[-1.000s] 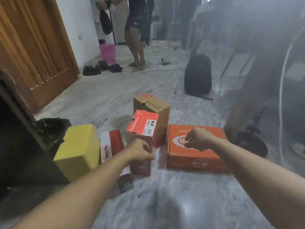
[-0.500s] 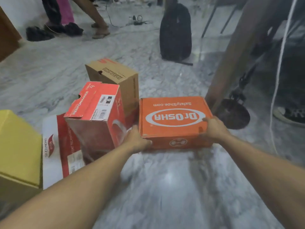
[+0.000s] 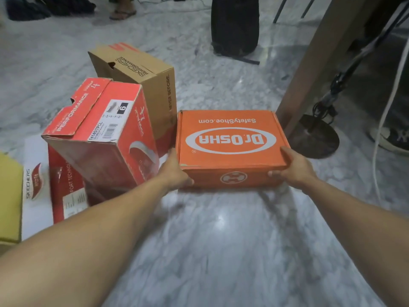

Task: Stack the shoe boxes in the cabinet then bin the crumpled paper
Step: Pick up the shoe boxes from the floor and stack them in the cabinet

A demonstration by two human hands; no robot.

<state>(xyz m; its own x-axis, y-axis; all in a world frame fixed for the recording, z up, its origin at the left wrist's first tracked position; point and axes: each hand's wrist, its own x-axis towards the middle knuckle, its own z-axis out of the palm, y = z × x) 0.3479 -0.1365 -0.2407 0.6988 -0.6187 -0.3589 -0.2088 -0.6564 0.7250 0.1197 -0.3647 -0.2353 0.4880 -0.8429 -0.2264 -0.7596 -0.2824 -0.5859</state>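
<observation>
Head view is looking down at a grey marbled floor (image 3: 221, 251), and I am reaching both bare arms in from the bottom corners toward an orange shoe box (image 3: 230, 140) sitting in the right centre of the frame. I am gripping its near left corner with my left hand (image 3: 174, 171), fingers going down the side and thumb curling under the front edge. I am clasping the near right corner with my right hand (image 3: 294, 167), thumb lying along the top edge and fingers wrapping the front face. Whether the box is resting on the floor or just off it, I cannot tell.

Just left of it, a red shoe box (image 3: 104, 134) is tilting toward me, its end label facing up, and it is nearly touching my left hand. Behind that, in the upper centre, a brown cardboard shoe box (image 3: 141, 80) is standing on end, close to the orange box's far left corner. Under the red box, toward the left edge, a red-and-white shoe box (image 3: 44, 191) is lying flat. A yellow box (image 3: 8, 196) is peeking in at the far left edge.

In the upper right, a slanting wooden post (image 3: 314, 63) is rising beside the orange box, with a dark round stand base (image 3: 314, 138) just to its right. A black backpack (image 3: 234, 25) is standing at the top centre.
</observation>
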